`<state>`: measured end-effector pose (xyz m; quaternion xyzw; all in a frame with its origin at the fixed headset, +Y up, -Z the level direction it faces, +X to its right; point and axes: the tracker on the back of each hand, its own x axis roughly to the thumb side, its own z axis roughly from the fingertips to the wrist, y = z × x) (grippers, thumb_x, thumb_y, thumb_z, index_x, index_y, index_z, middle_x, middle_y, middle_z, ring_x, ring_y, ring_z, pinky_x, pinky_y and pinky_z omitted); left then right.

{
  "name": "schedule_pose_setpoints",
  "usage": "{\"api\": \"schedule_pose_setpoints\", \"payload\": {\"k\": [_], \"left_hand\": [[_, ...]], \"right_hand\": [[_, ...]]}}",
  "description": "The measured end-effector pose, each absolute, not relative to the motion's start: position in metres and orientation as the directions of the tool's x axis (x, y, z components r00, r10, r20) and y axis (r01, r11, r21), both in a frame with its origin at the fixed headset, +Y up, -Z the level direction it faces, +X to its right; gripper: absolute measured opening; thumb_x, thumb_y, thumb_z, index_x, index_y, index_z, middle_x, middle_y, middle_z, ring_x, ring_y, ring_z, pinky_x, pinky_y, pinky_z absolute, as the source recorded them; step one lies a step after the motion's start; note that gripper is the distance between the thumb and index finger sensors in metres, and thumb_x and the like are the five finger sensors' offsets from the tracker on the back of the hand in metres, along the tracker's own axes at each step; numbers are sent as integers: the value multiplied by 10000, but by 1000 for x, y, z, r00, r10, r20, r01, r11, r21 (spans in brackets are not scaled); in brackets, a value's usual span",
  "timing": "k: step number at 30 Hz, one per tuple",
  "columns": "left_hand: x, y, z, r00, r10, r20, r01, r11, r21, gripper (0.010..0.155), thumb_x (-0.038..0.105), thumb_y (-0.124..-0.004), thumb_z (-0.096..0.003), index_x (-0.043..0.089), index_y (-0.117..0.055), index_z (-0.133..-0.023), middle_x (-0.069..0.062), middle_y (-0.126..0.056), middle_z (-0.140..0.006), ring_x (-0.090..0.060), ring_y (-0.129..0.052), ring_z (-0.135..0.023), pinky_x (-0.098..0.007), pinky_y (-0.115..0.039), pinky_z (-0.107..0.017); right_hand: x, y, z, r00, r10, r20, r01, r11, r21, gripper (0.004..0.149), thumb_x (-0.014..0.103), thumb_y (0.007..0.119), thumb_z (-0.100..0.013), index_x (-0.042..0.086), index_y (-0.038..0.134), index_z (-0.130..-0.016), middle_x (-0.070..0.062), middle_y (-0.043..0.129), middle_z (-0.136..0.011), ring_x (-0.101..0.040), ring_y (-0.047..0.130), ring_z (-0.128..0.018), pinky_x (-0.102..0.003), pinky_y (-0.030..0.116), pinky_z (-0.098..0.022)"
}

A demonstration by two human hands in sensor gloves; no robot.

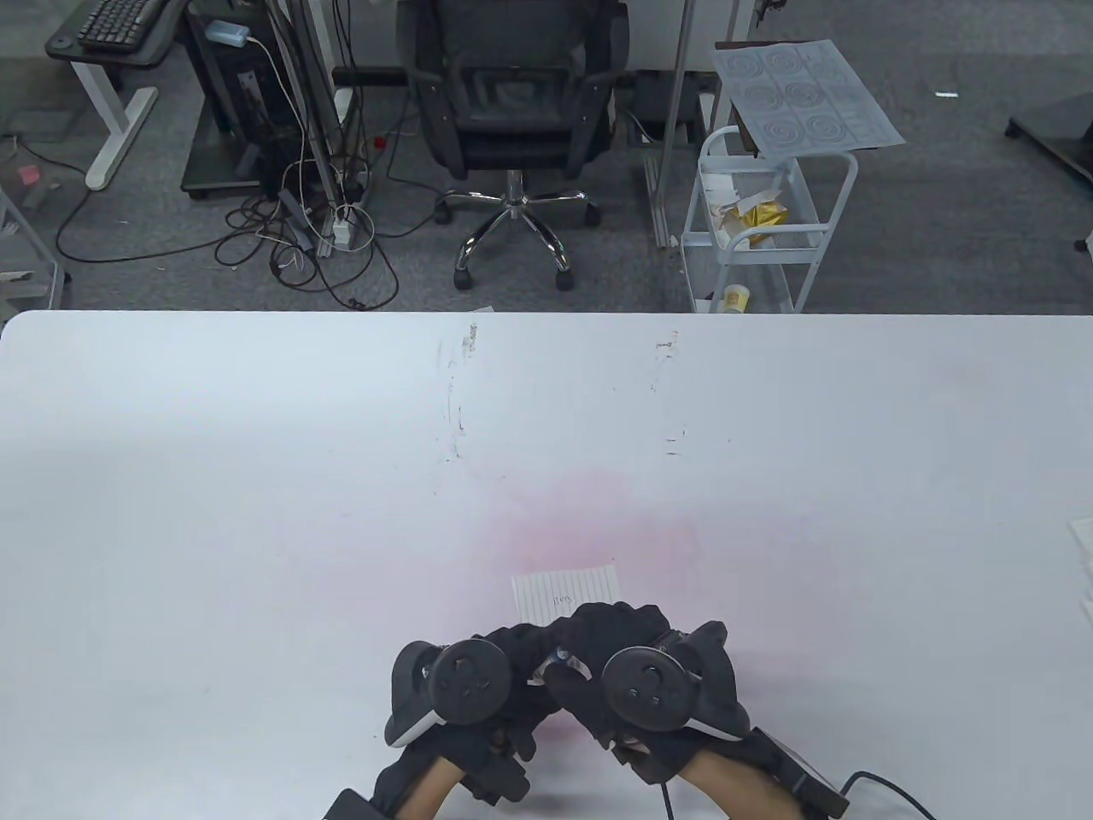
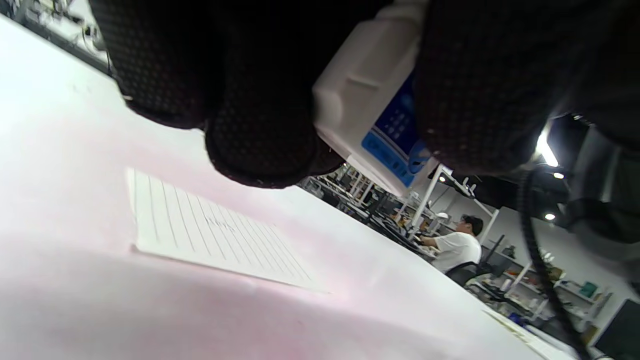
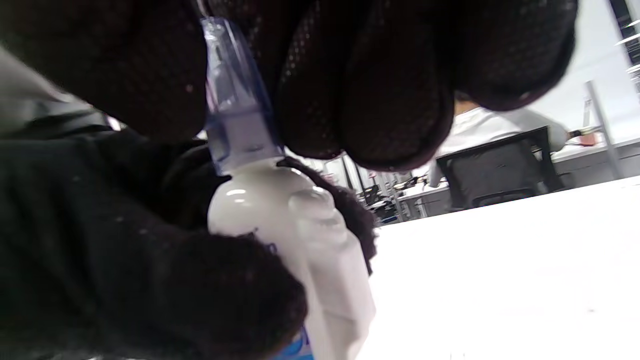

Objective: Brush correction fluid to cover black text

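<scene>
Gloved hands are shown together at the near edge of the white surface, each with a round tracker on its back. A white correction fluid bottle with a blue label is gripped in the curled fingers of the left hand. Its translucent blue cap is pinched between the fingers and thumb of the right hand; the cap is seen seated on the bottle's neck. The bottle is held between the two hands, above the surface. A small lined paper lies flat just beyond the hands, with a short black word written near its middle; the letters cannot be read. An office chair and a white cart stand on the floor past the far edge.
</scene>
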<state>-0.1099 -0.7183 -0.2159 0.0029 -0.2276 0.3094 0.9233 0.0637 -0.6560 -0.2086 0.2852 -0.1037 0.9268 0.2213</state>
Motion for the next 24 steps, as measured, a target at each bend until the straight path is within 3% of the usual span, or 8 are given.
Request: {"api": "schedule_pose_setpoints", "payload": {"k": [3,7,12,20,22,24], "left_hand": [[-111,-718,-216,699,584,412,-588,798,-133,585,482,-978,-289,217,-887,-803,-79,-1022,-722,-208,-1090,-482,-430,-876,-480],[-112,-717,-214,718,567,405,-582,807,-99,587,488,-976,-292,210,-890,-802,-82,-1024,-715,-204,-1091,-471,-426,-880,-473],[-109,-718,-213,757,505,414,-526,848,-72,587,503,-959,-305,211,-884,-809,-79,-1021,-719,-198,-1090,-478,-422,-879,-477],[-111,-719,-214,710,547,443,-552,823,-132,583,499,-965,-302,219,-887,-807,-75,-1020,-726,-201,-1089,-485,-423,-878,-484],[-113,-718,-214,712,555,430,-564,817,-120,583,500,-963,-302,218,-889,-807,-75,-1020,-724,-197,-1089,-479,-420,-880,-481],[-114,-718,-215,715,560,419,-570,814,-115,584,499,-963,-305,211,-888,-808,-80,-1020,-722,-197,-1089,-476,-421,-879,-478]], "right_hand": [[68,-657,-213,-732,415,540,-486,-874,13,496,477,873,-361,204,834,-773,-62,867,-739,-305,986,-543,-528,780,-472],[72,-659,-214,-759,446,474,-533,-844,-58,582,604,864,-317,204,847,-740,-54,884,-693,-289,995,-490,-518,791,-441],[68,-661,-209,-784,386,486,-509,-848,-148,503,547,896,-314,200,877,-677,-55,914,-616,-259,1012,-401,-506,816,-398],[65,-659,-210,-667,424,612,-545,-839,-12,478,437,897,-339,192,853,-747,-77,880,-719,-317,993,-523,-540,784,-464],[67,-659,-210,-700,433,568,-539,-842,-21,518,475,872,-359,200,819,-795,-67,851,-767,-316,978,-577,-538,769,-491],[69,-660,-210,-723,442,532,-557,-828,-69,576,568,868,-332,198,829,-772,-65,864,-735,-308,983,-538,-533,774,-472]]}}
